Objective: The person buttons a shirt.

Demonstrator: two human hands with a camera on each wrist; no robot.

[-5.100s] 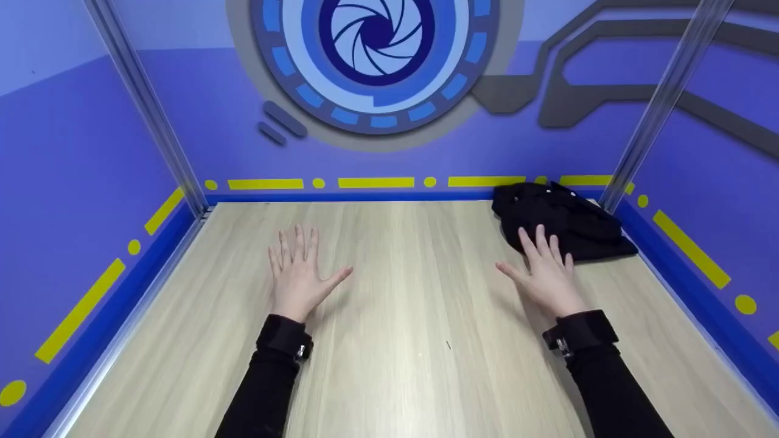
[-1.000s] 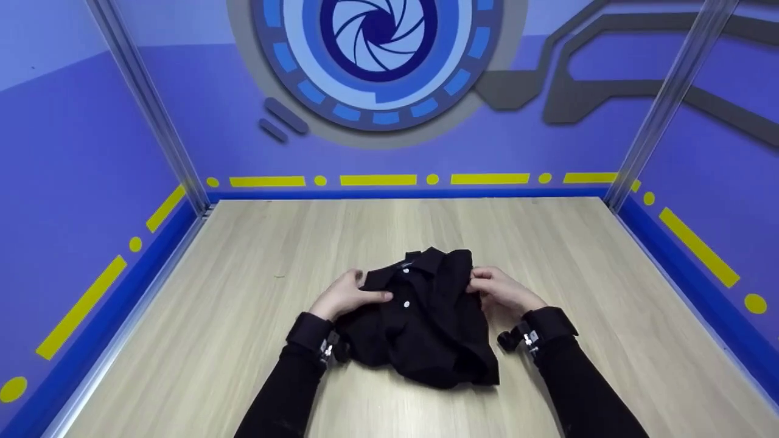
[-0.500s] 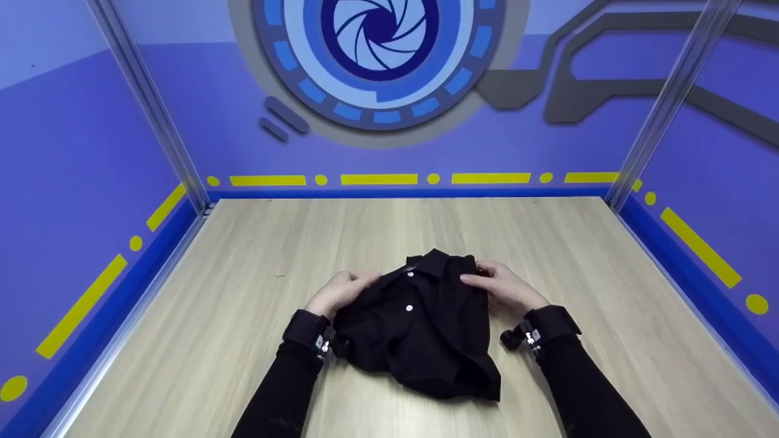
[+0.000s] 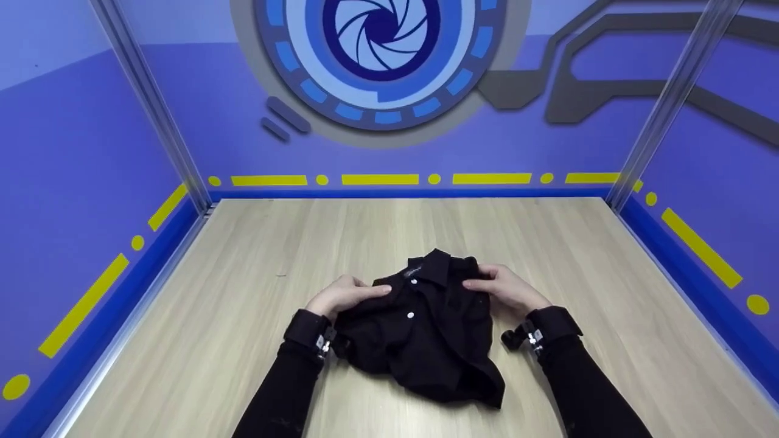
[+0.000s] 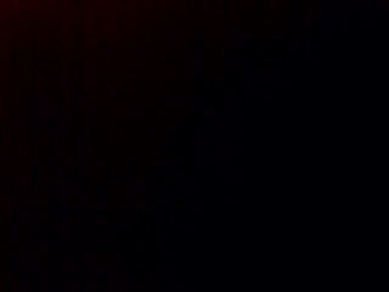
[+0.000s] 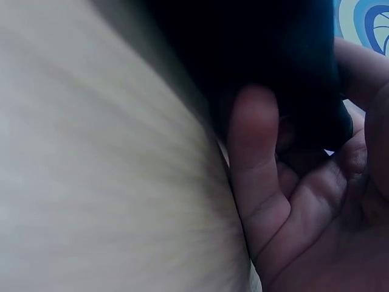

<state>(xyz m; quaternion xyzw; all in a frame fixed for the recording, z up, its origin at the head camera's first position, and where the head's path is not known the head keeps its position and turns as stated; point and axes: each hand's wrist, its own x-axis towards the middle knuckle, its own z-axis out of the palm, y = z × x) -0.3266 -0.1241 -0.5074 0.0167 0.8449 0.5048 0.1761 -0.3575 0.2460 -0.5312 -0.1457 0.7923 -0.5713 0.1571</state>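
Observation:
A black shirt (image 4: 432, 353) with a collar and white buttons lies crumpled in front of me, its collar pointing away. My left hand (image 4: 342, 295) pinches its left shoulder area, thumb on top and fingers hidden under the cloth. On the other side, my right hand (image 4: 508, 289) grips the shirt near the right shoulder, thumb over the fabric. The right wrist view shows that hand (image 6: 292, 219) close to the tabletop, fingers curled around the dark cloth (image 6: 261, 42). Almost all of the left wrist view is black, so it shows no detail.
The pale wooden table (image 4: 274, 340) is enclosed by a blue-purple back wall (image 4: 182, 121) and side walls. Metal posts (image 4: 158, 103) stand at the back corners. A small thread (image 4: 280, 275) lies left of the shirt. Black straps with small devices (image 4: 313, 331) sit on both wrists.
The shirt has come from the back right corner to the front middle, and both hands have gone from spread to gripping it. Over the last half second, the left thumb has settled beside the collar.

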